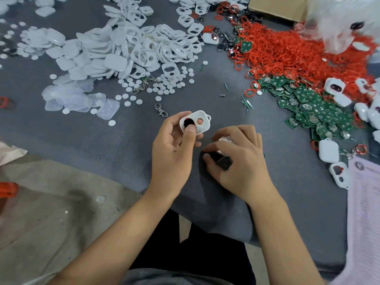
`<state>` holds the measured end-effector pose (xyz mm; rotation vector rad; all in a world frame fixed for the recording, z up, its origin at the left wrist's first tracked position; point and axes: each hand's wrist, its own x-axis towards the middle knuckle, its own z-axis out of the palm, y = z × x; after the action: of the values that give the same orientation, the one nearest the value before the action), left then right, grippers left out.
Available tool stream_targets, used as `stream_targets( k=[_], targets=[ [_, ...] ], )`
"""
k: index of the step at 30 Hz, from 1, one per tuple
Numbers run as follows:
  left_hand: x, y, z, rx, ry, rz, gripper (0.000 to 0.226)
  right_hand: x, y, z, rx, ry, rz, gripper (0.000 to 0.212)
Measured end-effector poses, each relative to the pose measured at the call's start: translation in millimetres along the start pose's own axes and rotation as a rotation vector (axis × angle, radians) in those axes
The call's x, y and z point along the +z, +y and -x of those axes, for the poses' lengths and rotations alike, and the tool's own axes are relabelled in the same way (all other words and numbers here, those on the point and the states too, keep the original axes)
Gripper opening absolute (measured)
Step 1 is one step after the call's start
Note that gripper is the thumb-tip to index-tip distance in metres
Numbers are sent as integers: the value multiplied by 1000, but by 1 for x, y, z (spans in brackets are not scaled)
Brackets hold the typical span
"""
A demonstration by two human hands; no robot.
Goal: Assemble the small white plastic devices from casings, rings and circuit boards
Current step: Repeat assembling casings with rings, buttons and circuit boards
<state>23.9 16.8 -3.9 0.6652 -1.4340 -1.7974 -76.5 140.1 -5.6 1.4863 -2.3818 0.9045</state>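
My left hand point(174, 145) holds a small white casing point(200, 121) above the grey mat, thumb pressing a black round part with a red edge point(188, 122) into one of its two holes. My right hand point(238, 159) rests low on the mat with fingers curled over a small clear and dark piece point(224, 161), mostly hidden. White casings point(131, 46) are heaped at the back left. Red rings point(292, 54) form a pile at the back right, with green circuit boards point(312, 108) spread in front of them.
White round discs point(164, 85) and clear square covers point(78, 97) lie left of centre. Metal clasps point(161, 111) lie near the casing. Finished white devices point(329, 150) sit at the right beside a printed sheet point(366, 212). A cardboard box point(275, 7) stands at the back.
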Motion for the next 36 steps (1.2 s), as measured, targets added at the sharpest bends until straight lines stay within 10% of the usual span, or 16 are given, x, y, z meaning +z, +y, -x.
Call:
stream_targets(
  k=[12, 36],
  targets=[
    [2, 0, 0, -62, -144, -73, 16, -4, -7, -3, 271, 336, -466, 12],
    [-1, -1, -2, -65, -238, -157, 14, -9, -6, -9, 634, 269, -1052, 12]
  ],
)
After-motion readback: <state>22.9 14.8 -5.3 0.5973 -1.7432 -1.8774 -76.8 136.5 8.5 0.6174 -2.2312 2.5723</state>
